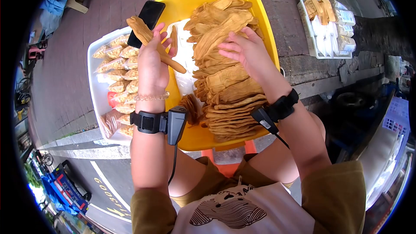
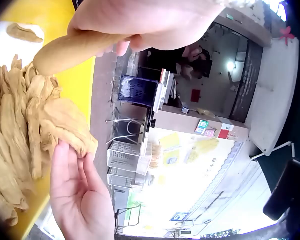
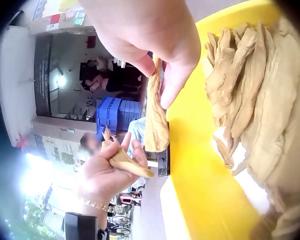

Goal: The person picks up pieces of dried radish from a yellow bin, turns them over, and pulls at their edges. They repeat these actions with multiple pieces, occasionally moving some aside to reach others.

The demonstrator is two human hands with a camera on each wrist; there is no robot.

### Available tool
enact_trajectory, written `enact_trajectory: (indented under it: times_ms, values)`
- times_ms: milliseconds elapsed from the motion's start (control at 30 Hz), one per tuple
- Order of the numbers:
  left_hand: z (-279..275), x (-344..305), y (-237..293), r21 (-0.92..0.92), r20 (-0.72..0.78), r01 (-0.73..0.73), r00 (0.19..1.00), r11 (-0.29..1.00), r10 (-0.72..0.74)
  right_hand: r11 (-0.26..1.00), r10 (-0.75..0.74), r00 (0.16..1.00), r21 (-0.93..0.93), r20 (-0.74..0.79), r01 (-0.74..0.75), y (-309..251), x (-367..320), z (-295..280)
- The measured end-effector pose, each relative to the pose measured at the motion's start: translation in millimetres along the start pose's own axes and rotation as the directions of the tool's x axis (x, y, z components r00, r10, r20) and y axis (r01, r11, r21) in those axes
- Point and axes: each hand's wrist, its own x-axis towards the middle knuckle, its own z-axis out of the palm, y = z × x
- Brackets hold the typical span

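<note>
Flat, wrinkled tan-brown strips of dried food stand in a dense row (image 1: 236, 82) inside a yellow tub (image 1: 268, 21). My left hand (image 1: 151, 63) is over the tub's left side, palm turned up. It holds one strip (image 1: 141, 30) slantwise between thumb and palm; the same strip (image 3: 127, 162) shows in the right wrist view. Over the far part of the row, my right hand (image 1: 251, 54) pinches another strip (image 3: 156, 120) between thumb and fingers. In the left wrist view, the right hand's strip (image 2: 67, 127) overlaps the piled ones.
Left of the tub, a white bin (image 1: 97, 99) holds several bags of crumbly snack (image 1: 115, 63). A black phone (image 1: 151, 13) lies across its far corner. White plastic (image 1: 184, 52) lines part of the tub. A white basket (image 1: 303, 15) with packets stands on the pavement at right.
</note>
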Motion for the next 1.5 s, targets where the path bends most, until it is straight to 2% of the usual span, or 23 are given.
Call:
enact_trajectory:
  times_ms: [67, 133, 267, 333, 433, 500, 567, 700, 767, 800, 867, 900, 1000, 1033, 1067, 1100, 1167, 1200, 1233, 1300, 1333, 1400, 1500]
  values:
    - [2, -1, -1, -0.009, -0.031, 0.019, 0.999, 1.000, -0.019, 0.990, -0.048, 0.996, 0.130, -0.075, 0.057, 0, 4, -3]
    - [2, -3, -6, -0.020, 0.033, 0.081, 0.996, 0.996, -0.081, 0.971, 0.237, 0.970, 0.004, -0.045, -0.237, 2, 10, -11]
    - [5, -5, -21, 0.046, 0.223, 0.227, 0.947, 0.973, -0.231, 0.976, 0.180, 0.983, -0.128, 0.040, -0.174, 6, -5, 3]
    - [14, -11, -29, 0.062, 0.230, 0.247, 0.939, 0.967, -0.255, 0.965, 0.117, 0.932, -0.260, 0.344, -0.025, -2, -16, 13]
    - [22, -16, -38, 0.113, 0.294, 0.240, 0.919, 0.964, -0.263, 0.933, 0.063, 0.936, -0.355, 0.346, 0.068, 1, -25, 21]
    - [22, -15, -43, 0.209, 0.347, 0.194, 0.901, 0.958, -0.258, 0.970, 0.033, 0.935, -0.237, 0.352, 0.055, 7, -18, 21]
    - [24, -15, -42, 0.320, 0.240, 0.199, 0.929, 0.926, -0.283, 0.951, 0.212, 0.910, -0.290, 0.356, -0.108, 2, -18, 14]
    - [25, -17, -29, 0.196, 0.150, 0.178, 0.966, 0.964, -0.209, 0.932, 0.337, 0.906, -0.224, 0.255, -0.284, -2, -18, 11]
    - [18, -10, -30, 0.200, 0.139, 0.120, 0.979, 0.972, -0.150, 0.993, 0.094, 0.991, -0.074, 0.097, -0.086, 4, -15, 14]
    - [14, -6, -32, 0.221, 0.096, 0.115, 0.986, 0.968, -0.139, 0.994, 0.090, 0.991, -0.073, 0.097, -0.083, 1, -14, 13]
    - [12, -5, -33, 0.240, 0.053, 0.111, 0.990, 0.964, -0.127, 0.948, -0.112, 0.990, 0.308, 0.085, 0.081, -8, -7, 7]
    - [12, -7, -32, 0.265, 0.091, 0.099, 0.988, 0.959, -0.128, 0.949, -0.111, 0.990, 0.305, 0.089, 0.078, -8, -1, -1]
    - [11, -8, -36, 0.296, 0.156, 0.087, 0.978, 0.951, -0.138, 0.981, -0.191, 0.965, 0.004, -0.179, 0.195, 9, 16, -20]
    - [11, -7, -38, 0.304, 0.190, 0.094, 0.969, 0.948, -0.157, 0.981, -0.192, 0.966, 0.003, -0.174, 0.195, 15, 17, -20]
    - [12, -8, -37, 0.298, 0.201, 0.085, 0.968, 0.951, -0.150, 0.964, -0.147, 0.987, -0.234, -0.059, 0.129, 20, 13, -18]
    - [12, -8, -35, 0.298, 0.199, 0.087, 0.968, 0.951, -0.151, 0.883, -0.071, 0.997, -0.462, 0.040, 0.082, 26, 9, -16]
    - [13, -8, -30, 0.284, 0.173, 0.066, 0.978, 0.957, -0.119, 0.596, 0.059, 0.946, -0.771, 0.318, 0.223, 45, 3, -13]
    - [12, -7, -27, 0.283, 0.170, 0.070, 0.978, 0.957, -0.122, 0.424, 0.166, 0.915, -0.865, 0.367, 0.269, 47, -7, -7]
    - [11, -6, -25, 0.257, 0.160, 0.056, 0.982, 0.965, -0.099, 0.239, 0.281, 0.877, -0.914, 0.389, 0.329, 50, -19, -1]
    - [7, -2, -22, 0.230, 0.145, 0.044, 0.986, 0.972, -0.079, -0.181, 0.514, 0.821, -0.904, 0.249, 0.387, 63, -39, 13]
    - [5, 0, -21, 0.215, 0.130, 0.035, 0.989, 0.976, -0.064, -0.181, 0.519, 0.818, -0.903, 0.248, 0.389, 78, -49, 13]
    - [3, 3, -21, 0.183, 0.107, 0.030, 0.993, 0.983, -0.050, -0.504, 0.311, 0.915, -0.771, 0.258, 0.389, 107, -62, 11]
    - [4, 1, -18, 0.143, 0.103, 0.040, 0.993, 0.989, -0.055, -0.564, 0.258, 0.926, -0.735, 0.274, 0.375, 113, -67, 13]
